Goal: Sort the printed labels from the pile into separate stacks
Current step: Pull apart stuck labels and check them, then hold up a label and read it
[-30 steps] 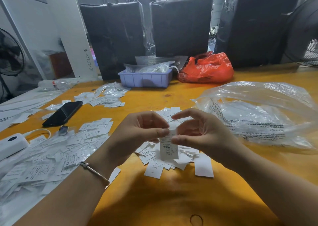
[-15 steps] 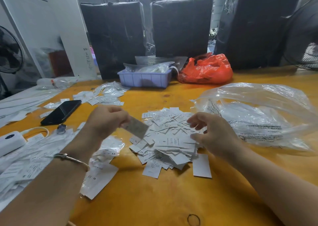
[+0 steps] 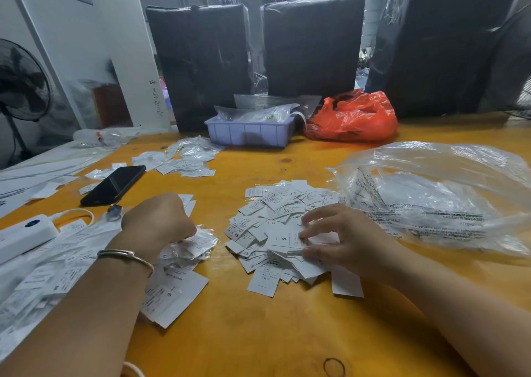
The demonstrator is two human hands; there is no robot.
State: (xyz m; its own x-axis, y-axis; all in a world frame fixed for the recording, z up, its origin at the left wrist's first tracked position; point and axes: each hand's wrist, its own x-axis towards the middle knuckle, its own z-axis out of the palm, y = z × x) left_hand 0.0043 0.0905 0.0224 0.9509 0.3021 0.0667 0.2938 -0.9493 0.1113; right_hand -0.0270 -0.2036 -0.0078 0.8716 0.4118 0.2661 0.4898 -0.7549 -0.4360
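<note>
While the right hand [image 3: 342, 240] fishes in the pile [image 3: 280, 233], the left hand [image 3: 157, 218] is down on a stack [image 3: 191, 246] just off to its own side, fingers curled under; it looks to be setting a label there, though whether anything is pinched in it I cannot tell from where I stand. The right hand's fingers are spread and bent, fingertips [image 3: 303, 235] pressing and teasing at a label marked S on top of the heap, seemingly to slide it free; it has not closed on anything yet.

Keeping the pile under the right hand and the stacks under the left lets each hand do one job. The labels are small thin paper slips, white, rectangular, printed with size letters, lying loose and overlapped. Nearer the person than the left hand lies another stack [image 3: 172, 293] with bigger slips. Beyond the right hand sits a crinkly clear bag [image 3: 436, 192]; past the left, a glossy black phone [image 3: 115, 185]. The table [image 3: 258, 333] is smooth orange board.
</note>
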